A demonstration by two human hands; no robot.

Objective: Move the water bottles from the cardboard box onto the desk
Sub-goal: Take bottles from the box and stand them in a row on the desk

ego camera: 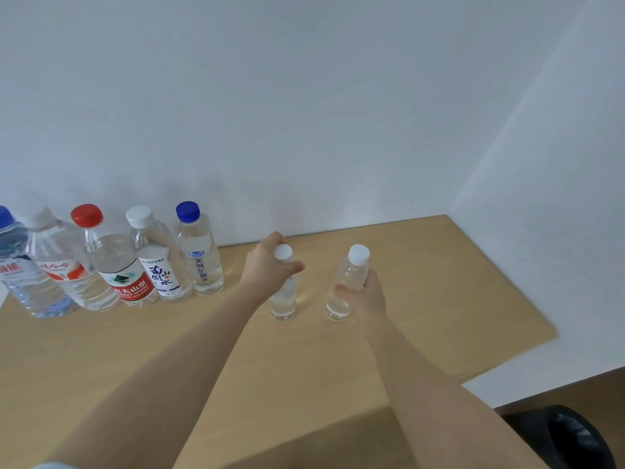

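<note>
Two hands, each clamped round one small clear bottle, right of the row.
The left hand (270, 265) curls round the neck of the left bottle (283, 306), under its round white cap. The right hand (363, 292) grips the tilted right bottle (350, 275) mid-body. Both are slim, smooth, unlabelled plastic cylinders, just right of the row (148, 265) of five bigger labelled bottles (two blue caps, one red, two pale) on the matt wooden desk (439, 282). Far right of the row lies a glossy black object (571, 438).

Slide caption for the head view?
Left hand grips one white-capped bottle, right hand a second bottle, at the desk beside a row of five bottles.
</note>
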